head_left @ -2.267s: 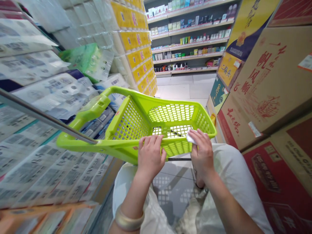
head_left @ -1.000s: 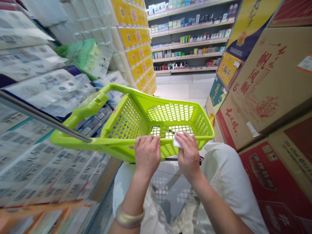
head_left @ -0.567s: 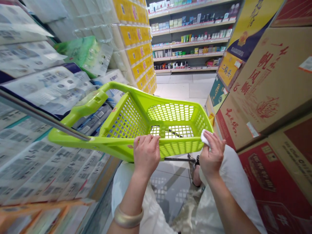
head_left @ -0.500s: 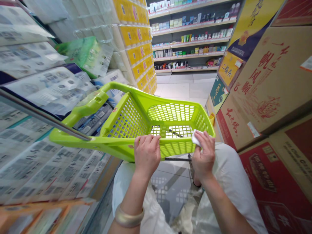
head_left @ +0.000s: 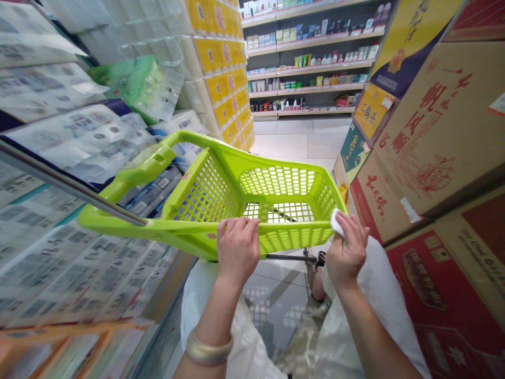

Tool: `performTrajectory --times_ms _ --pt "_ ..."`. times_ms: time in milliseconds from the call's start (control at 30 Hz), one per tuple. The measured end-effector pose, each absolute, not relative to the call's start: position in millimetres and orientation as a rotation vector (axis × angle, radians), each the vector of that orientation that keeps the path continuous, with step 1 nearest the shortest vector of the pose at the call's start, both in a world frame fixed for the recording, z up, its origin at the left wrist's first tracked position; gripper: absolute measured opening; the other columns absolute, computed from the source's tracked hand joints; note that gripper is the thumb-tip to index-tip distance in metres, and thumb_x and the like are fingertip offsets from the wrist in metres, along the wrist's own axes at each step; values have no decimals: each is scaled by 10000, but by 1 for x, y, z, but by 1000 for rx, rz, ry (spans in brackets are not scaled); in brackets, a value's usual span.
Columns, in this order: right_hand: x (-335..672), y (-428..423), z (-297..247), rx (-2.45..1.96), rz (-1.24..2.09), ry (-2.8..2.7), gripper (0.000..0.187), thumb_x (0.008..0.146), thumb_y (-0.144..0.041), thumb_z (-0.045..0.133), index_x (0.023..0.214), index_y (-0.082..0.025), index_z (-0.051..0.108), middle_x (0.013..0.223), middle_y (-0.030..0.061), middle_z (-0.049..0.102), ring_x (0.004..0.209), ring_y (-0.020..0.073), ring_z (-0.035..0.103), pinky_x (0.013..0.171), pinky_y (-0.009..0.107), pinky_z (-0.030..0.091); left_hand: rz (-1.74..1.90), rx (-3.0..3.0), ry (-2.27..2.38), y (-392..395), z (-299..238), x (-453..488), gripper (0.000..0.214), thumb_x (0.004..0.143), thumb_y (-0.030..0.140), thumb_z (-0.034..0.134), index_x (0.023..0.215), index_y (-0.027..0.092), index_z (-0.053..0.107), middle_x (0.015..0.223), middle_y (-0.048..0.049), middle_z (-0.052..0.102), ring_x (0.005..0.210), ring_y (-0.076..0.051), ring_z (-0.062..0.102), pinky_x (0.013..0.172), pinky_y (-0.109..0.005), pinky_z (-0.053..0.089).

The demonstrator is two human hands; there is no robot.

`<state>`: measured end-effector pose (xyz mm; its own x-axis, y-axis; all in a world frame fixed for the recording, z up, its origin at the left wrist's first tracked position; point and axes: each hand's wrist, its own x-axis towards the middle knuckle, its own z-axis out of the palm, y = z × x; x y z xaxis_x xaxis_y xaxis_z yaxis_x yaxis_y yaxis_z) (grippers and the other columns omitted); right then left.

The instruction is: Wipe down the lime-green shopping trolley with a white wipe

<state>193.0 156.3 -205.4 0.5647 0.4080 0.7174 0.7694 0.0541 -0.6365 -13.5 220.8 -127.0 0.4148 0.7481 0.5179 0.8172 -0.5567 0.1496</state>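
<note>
A lime-green plastic shopping cart (head_left: 201, 228) stands crosswise before my knees, its handle to the left and its lattice basket to the right. My left hand (head_left: 238, 247) grips the near top rim, fingers curled over the edge. At the right front corner of that rim, my right hand (head_left: 349, 247) holds a small white cloth or tissue (head_left: 337, 222) against the green plastic. The basket shows no goods, and its floor lattice lets the ground tiles show through. My right palm is turned away, and part of the white piece is hidden under the fingers.
On the left are stacked tissue packs (head_left: 79, 137) and a tall yellow-and-white stack (head_left: 216, 58). Cardboard cartons (head_left: 434, 121) rise close on the right. Shelves of bottles and boxes (head_left: 307, 68) stand beyond the tiled floor (head_left: 290, 143). A metal pole (head_left: 79, 181) crosses the left side.
My right hand has slid rightward along the rim to the corner with the white cloth or tissue. My left hand keeps its grip, and the cart has barely moved.
</note>
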Motion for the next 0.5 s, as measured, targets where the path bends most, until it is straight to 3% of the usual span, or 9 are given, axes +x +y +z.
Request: performTrajectory --times_ms 233,500 --pt "131 168 -184 -1305 -93 -1561 478 893 -59 410 1286 -242 612 1272 50 690 1318 189 539 1210 459 276 -805 -2546 -1418 220 -125 -14 202 942 215 509 1030 235 690 933 -35 726 947 -231 609 931 -410 349" --pt "195 154 -207 -1592 -365 -1070 432 860 -78 440 1193 -220 676 1234 101 695 1314 284 536 1174 640 220 -825 -2544 -1427 219 -126 -13 213 936 207 507 1034 241 693 927 -38 723 943 -235 601 932 -415 348"
